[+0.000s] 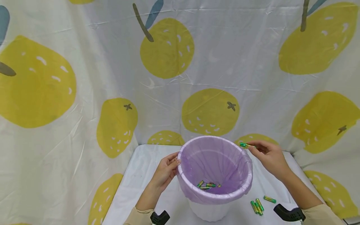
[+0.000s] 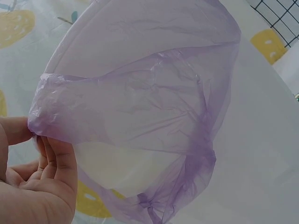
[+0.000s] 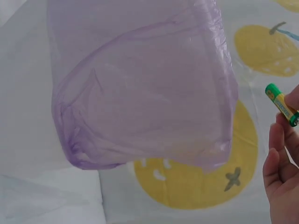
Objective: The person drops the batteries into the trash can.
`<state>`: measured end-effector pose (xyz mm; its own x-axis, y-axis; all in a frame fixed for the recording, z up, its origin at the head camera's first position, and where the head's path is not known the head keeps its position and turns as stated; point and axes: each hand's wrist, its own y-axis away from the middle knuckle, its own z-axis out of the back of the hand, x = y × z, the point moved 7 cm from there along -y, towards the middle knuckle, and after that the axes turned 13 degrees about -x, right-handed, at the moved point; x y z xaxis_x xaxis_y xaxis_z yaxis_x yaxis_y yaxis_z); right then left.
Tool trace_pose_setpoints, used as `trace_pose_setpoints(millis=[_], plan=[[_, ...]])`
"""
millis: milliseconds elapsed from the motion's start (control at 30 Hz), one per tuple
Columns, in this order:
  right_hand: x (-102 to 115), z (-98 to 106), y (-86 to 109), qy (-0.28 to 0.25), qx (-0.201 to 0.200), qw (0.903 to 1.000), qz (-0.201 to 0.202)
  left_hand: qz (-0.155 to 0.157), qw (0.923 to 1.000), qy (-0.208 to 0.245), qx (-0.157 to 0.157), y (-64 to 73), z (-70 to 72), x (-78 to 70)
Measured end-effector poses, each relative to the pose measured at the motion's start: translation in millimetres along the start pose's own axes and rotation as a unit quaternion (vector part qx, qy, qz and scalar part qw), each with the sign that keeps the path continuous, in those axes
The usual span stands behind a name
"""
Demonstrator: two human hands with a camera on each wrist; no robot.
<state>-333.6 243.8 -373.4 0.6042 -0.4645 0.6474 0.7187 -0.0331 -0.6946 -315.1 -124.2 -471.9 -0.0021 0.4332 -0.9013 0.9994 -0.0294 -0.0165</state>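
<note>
Fruit-print cloth [image 1: 213,75]: hanging behind and down the sides, pale, with big yellow fruits, some with brown stems and blue leaves.
White tabletop [image 1: 150,159]: spread out in front of the cloth.
Trash bin [image 1: 209,212]: white and round, standing upright on the tabletop, between both hands.
Purple plastic bag [image 1: 208,162]: lining the trash bin, thin and see-through, folded over the rim, hanging loose and crinkly outside.
Right hand [image 1: 272,157]: up near the far right part of the rim, with thumb and fingertip clamped on one battery and the other fingers curled below.
Left hand [image 1: 166,172]: at the left side of the trash bin, with thumb and fingers clamped on the bag's folded edge.
Tan sleeves [image 1: 320,215]: around both forearms.
Black wrist gadgets [image 1: 289,213]: one by each cuff.
Loose batteries [image 1: 254,207]: lying on the tabletop, right of the trash bin, in a small bunch with one just apart.
Dropped batteries [image 1: 210,185]: several, green and gold, lying messily inside the bag, low down.
Held battery [image 3: 281,104]: green and yellow, tilted, pinched in the right hand, not touching the bag in the right wrist view.
</note>
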Motion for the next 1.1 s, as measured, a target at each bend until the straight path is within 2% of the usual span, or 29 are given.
trace_pose_setpoints(millis=[333,700,867,1100], plan=[[19,-28,-16.7,-0.027,0.026,0.9990,0.023,0.001,1.0000,0.002,-0.004,1.0,0.2,-1.1],[36,-55,-29.0,-0.031,0.061,0.9964,0.051,0.006,1.0000,0.000,-0.007,0.5,-1.7,0.0],[46,-67,-36.9,-0.029,0.060,0.9951,0.073,0.005,1.0000,0.001,-0.008,1.3,-0.7,-0.5],[51,-73,-38.7,-0.063,0.064,0.9921,0.087,0.004,1.0000,0.004,-0.007,0.5,0.2,0.4]])
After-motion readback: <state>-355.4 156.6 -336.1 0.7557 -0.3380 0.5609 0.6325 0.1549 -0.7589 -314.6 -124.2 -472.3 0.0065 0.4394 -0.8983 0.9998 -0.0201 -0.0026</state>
